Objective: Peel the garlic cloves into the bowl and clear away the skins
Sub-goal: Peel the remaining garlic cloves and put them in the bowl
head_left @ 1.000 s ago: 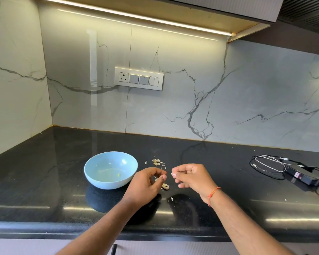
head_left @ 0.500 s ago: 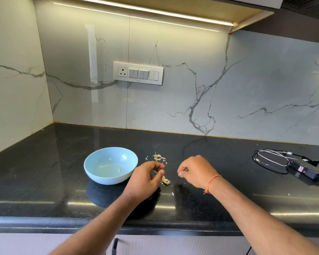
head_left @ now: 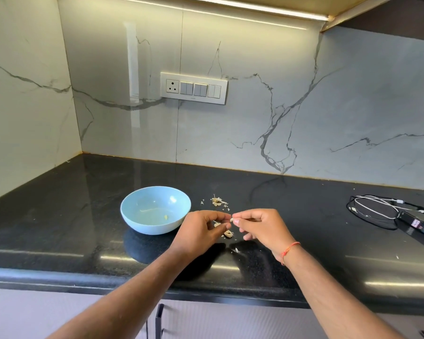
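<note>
Black table: glossy stone, and everything in play sits near its front edge, within easy reach.
Bowl: pale blue, at about 9 o'clock from the hands and just beside the left one, so a peeled clove has a short drop. One small yellowish speck shows inside; whether it is garlic I cannot tell.
Left hand: curled over the table with thumb and fingertips pinched together, the grip almost closed on a pale scrap. It looks like a clove or its skin, too small to tell which.
Right hand: facing it from 3 o'clock, thumb and forefinger nipped tight on a small white bit right where the two hands meet. Reads as one hand holding and the other tearing.
Garlic pieces: a clove or husk lies on the table directly below the fingers, with flakes around it. My guess is that the hands work low so the skins fall in one spot.
Skin pile: a dry heap at 12 o'clock from the hands, apart from the bowl, so the waste stays out of it.
Cables and adapter: far off at 3 o'clock, not involved.
Progress: early, by my reading; the bowl is nearly bare and the skins are not yet cleared.
</note>
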A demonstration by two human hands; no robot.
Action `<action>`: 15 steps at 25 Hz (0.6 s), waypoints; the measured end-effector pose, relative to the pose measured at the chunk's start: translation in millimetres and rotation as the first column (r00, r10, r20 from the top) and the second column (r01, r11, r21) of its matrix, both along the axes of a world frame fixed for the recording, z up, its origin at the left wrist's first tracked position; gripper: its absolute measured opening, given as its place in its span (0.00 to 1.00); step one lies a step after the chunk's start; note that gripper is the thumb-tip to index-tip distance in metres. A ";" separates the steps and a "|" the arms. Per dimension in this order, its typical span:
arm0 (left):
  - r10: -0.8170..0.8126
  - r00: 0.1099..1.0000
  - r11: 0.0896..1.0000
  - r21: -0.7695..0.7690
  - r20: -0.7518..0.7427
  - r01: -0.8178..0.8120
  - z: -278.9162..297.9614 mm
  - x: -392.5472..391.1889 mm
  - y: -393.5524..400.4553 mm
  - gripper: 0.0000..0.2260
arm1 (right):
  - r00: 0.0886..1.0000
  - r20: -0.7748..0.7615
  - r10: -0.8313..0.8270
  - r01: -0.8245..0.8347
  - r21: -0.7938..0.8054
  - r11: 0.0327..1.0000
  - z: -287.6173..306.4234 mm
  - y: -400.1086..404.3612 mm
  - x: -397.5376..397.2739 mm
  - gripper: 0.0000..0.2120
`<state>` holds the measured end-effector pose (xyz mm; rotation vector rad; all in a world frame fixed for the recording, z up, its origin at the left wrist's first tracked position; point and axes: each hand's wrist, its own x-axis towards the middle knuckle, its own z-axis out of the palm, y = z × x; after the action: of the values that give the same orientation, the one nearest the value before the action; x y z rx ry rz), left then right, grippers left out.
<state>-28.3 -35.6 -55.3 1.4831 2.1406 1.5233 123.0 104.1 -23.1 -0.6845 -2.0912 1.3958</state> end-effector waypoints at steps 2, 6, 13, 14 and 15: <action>0.002 1.000 1.000 0.015 0.010 -0.002 -1.5 -1.6 -0.7 0.05 | 0.997 -0.076 0.021 -0.032 -0.149 0.988 -12.2 -2.9 -0.9 0.06; -0.028 1.000 0.999 0.020 -0.011 0.029 -2.0 -0.7 -0.7 0.05 | 0.990 -0.141 0.027 -0.059 -0.225 0.973 -19.4 -2.1 -1.6 0.08; -0.007 0.999 1.000 0.009 -0.043 0.008 -2.4 1.4 -1.9 0.05 | 0.991 -0.128 0.034 -0.019 0.117 0.993 -29.8 -8.9 -1.5 0.08; -0.008 0.999 1.000 0.009 -0.041 0.009 -2.2 1.7 -2.0 0.05 | 0.992 -0.127 0.023 0.002 0.195 0.981 -30.5 -9.0 -1.5 0.07; -0.012 0.999 1.000 0.007 -0.037 0.012 -2.1 2.3 -2.5 0.05 | 0.991 -0.137 0.010 0.027 0.265 0.964 -31.8 -9.4 -0.9 0.07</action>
<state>-26.0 -38.1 -57.4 1.5353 2.1443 1.5126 122.1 94.7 -54.9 -0.4730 -2.1106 1.0947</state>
